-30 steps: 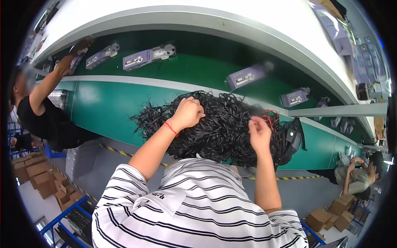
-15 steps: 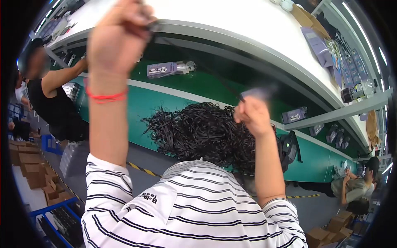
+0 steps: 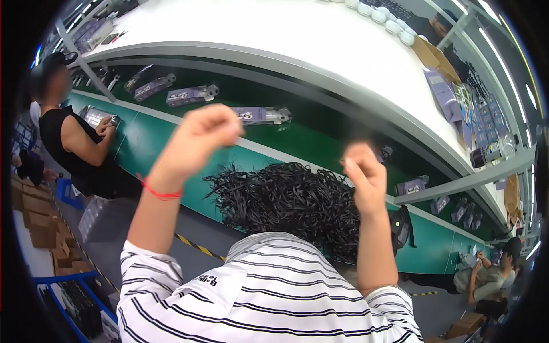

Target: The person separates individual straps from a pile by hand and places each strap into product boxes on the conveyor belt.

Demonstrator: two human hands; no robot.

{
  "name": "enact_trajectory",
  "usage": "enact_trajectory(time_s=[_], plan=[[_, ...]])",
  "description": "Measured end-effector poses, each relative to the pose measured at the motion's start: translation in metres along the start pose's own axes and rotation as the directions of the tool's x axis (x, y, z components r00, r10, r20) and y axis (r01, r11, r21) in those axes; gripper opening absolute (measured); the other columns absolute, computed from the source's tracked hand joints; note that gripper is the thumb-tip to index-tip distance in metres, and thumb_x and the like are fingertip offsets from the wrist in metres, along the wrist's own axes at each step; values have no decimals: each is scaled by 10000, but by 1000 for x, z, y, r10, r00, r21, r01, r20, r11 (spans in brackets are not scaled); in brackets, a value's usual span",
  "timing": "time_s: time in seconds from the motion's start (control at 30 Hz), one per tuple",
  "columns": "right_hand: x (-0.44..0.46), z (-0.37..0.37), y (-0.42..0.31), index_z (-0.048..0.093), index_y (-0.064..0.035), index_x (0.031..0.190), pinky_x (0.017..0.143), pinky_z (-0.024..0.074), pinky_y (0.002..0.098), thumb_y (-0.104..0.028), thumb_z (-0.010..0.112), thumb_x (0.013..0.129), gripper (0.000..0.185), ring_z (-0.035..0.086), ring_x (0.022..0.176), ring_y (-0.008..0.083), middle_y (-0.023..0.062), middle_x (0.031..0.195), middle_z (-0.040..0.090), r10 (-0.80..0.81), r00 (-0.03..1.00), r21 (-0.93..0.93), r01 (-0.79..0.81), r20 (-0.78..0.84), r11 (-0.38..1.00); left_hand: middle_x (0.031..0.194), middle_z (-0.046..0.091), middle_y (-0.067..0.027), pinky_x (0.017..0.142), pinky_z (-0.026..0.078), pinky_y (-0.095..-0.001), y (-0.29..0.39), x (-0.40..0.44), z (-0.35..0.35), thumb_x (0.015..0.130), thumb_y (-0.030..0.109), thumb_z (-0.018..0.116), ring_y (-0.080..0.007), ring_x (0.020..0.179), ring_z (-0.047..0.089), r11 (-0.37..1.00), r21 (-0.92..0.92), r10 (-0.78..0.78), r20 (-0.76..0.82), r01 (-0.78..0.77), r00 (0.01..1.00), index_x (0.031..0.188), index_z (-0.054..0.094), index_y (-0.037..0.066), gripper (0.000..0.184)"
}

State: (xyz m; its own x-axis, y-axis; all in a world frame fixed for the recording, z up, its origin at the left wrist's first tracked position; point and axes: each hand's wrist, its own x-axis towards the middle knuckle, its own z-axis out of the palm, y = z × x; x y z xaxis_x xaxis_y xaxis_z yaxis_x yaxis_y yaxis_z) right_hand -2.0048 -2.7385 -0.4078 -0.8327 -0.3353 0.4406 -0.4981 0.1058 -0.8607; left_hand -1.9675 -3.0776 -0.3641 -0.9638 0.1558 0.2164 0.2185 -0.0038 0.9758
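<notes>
My left hand [image 3: 213, 130], below a red wrist cord, is closed in a loose fist above the green belt. Whatever it may hold is hidden. Raised on the other side, my right hand [image 3: 366, 172] has thumb and fingers drawn together and blurred; I cannot make out anything in them. Below and between both hands lies a big tangled heap of thin black straps [image 3: 286, 200], near my chest. Just beyond my left hand, a purple-and-clear package [image 3: 260, 115] lies on the dark green conveyor belt [image 3: 320, 134].
More packages [image 3: 191, 95] lie along the belt. Above it runs a white shelf [image 3: 240, 26] with white round items [image 3: 392, 26] at its far edge. A slanted metal post [image 3: 463, 182] stands right. One person [image 3: 80, 134] works left, another [image 3: 486, 274] right.
My left hand has come down from high over the shelf, nearer the belt. The dark strap stretched between my hands is no longer visible. The view has shifted, showing more packages at left.
</notes>
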Motion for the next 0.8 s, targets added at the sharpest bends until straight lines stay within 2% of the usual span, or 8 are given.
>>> enact_trajectory(time_s=[0.13, 0.2, 0.3, 0.4, 0.53, 0.63, 0.7, 0.8], plan=[[30, 91, 20, 581, -50, 819, 872, 460, 339, -246, 568, 998, 266, 586, 945, 170, 63, 937, 612, 94, 995, 382, -92, 15, 920, 951, 599, -8, 801, 446, -286, -21, 22, 33, 925, 105, 676, -122, 921, 533, 786, 484, 326, 207, -386, 923, 858, 629, 15, 122], [46, 125, 39, 538, -102, 747, 701, 470, 308, -288, 527, 1022, 332, 564, 737, 143, 23, 782, 565, 459, 884, 833, -318, 89, 452, 955, 589, -3, 860, 437, -323, -41, 38, 39, 923, 121, 680, -116, 1001, 510, 765, 539, 316, 164, -353, 935, 893, 614, 12, 131], [73, 135, 46, 480, -136, 708, 580, 367, 276, -291, 532, 1021, 354, 406, 580, 109, -17, 651, 418, 572, 809, 876, -367, 134, 314, 948, 582, -3, 873, 436, -337, -106, 64, 50, 938, 119, 660, -121, 1014, 501, 962, -93, 227, -258, -258, 939, 936, 612, 15, 114], [103, 136, 59, 456, -153, 708, 484, 282, 269, -299, 527, 1024, 355, 286, 474, 91, -42, 573, 313, 641, 761, 908, -333, 99, 255, 924, 595, -6, 799, 462, -335, -155, 41, 62, 965, 122, 621, -121, 949, 533, 870, -493, -3, 23, 14, 1000, 962, 609, 22, 101], [87, 132, 122, 489, -145, 776, 428, 259, 284, -317, 510, 1032, 309, 264, 438, 95, -46, 564, 302, 708, 705, 938, -262, 25, 227, 860, 602, -55, 717, 474, -348, -217, 18, 40, 976, 127, 593, -172, 823, 575, 899, -205, -365, 135, 387, 921, 953, 618, 38, 95], [48, 146, 187, 533, -133, 830, 459, 350, 280, -330, 506, 1035, 286, 382, 474, 110, -32, 598, 411, 775, 625, 925, -343, 96, 162, 795, 579, -116, 618, 451, -371, -243, 28, 49, 948, 76, 571, -252, 686, 565, 992, 91, 119, -430, -88, 895, 941, 626, 54, 60], [36, 179, 222, 594, -115, 898, 573, 478, 286, -333, 487, 1047, 285, 550, 623, 152, 2, 730, 569, 980, 196, 883, -452, -37, 124, 816, 590, -133, 637, 456, -392, -276, 36, 63, 933, 88, 584, -287, 717, 575, 996, 17, 81, -443, -82, 893, 933, 621, 45, 57], [66, 225, 241, 561, -118, 846, 592, 486, 301, -336, 487, 1048, 306, 552, 618, 164, -1, 697, 553, 987, 152, 788, -602, -45, 129, 858, 612, -168, 677, 465, -435, -321, 57, 67, 902, 112, 611, -356, 780, 595, 985, -72, 121, -382, -160, 916, 919, 612, 27, 88]])
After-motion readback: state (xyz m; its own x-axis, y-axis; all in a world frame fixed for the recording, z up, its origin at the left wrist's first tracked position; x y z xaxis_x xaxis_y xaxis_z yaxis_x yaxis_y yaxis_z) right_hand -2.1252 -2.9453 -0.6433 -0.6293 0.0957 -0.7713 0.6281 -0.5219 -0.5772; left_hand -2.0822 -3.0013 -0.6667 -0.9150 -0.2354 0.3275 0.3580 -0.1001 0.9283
